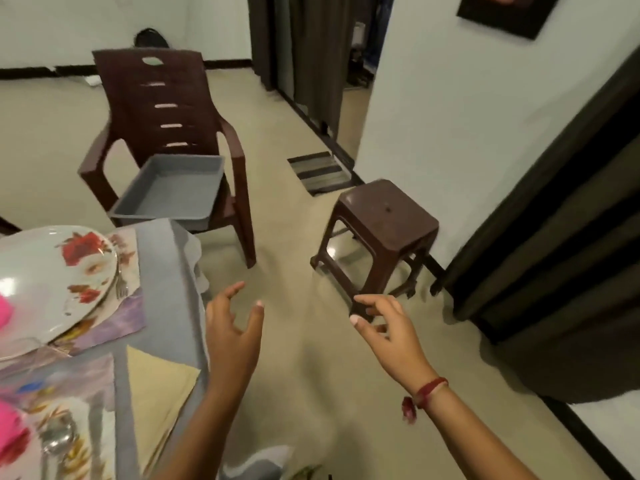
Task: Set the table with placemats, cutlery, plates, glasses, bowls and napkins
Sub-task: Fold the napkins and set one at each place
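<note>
Both hands are out in front over bare floor with nothing in them. The left hand (pixel 233 327) has its fingers spread loose, and the right hand (pixel 388 327) is open too, fingers slightly curled, a red thread on its wrist.

Just left of the left hand is the table edge (pixel 162 306) with its grey cloth hanging over. A cream napkin (pixel 156 386) lies flat right at that edge, probably so it's handy for whoever sits there. Further left is a floral plate (pixel 52 278) on a printed placemat (pixel 117 317), with a fork (pixel 121 285) tucked beside the plate rim. Something pink and a spoon (pixel 57 436) sit at the bottom left corner, too cropped to say much.

Beyond the right hand is a brown stool (pixel 384 216), close to the wall. Beyond the left hand, a brown chair (pixel 166 126) carries an empty-looking grey tray (pixel 173 185), I'd guess it brought the dishes over. Between chair and stool there's an open strip of floor to walk through.
</note>
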